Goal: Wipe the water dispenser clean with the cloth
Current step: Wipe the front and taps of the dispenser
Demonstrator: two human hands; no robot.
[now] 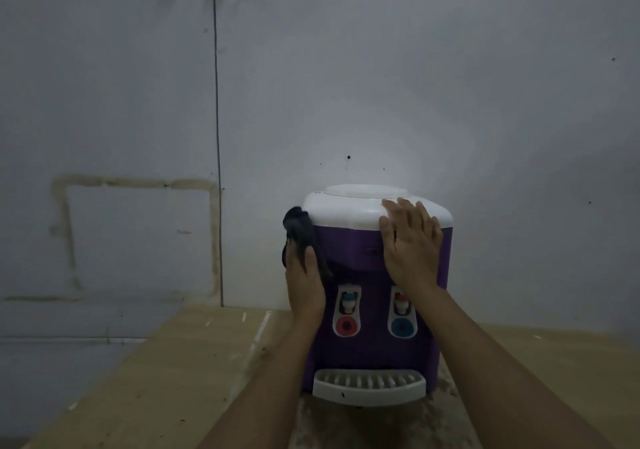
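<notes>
Standing purple dispenser point(374, 341), white top, dark cloth point(302, 232)

wooden counter point(194, 362) | grey wall point(415, 85), brown rectangular stain point(138, 182) | thin vertical cable point(216, 137)

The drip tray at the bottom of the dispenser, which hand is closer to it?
Left. The left hand, holding the cloth, is lower on the dispenser's side; the right hand is up at its white top, farther above the drip tray.

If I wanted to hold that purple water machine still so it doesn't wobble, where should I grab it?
Probably press a flat palm on the white top of the water dispenser, coming from the front, as the right hand does. It is broad and rounded there, away from the taps, while the left hand wipes the side with the dark cloth.
</notes>
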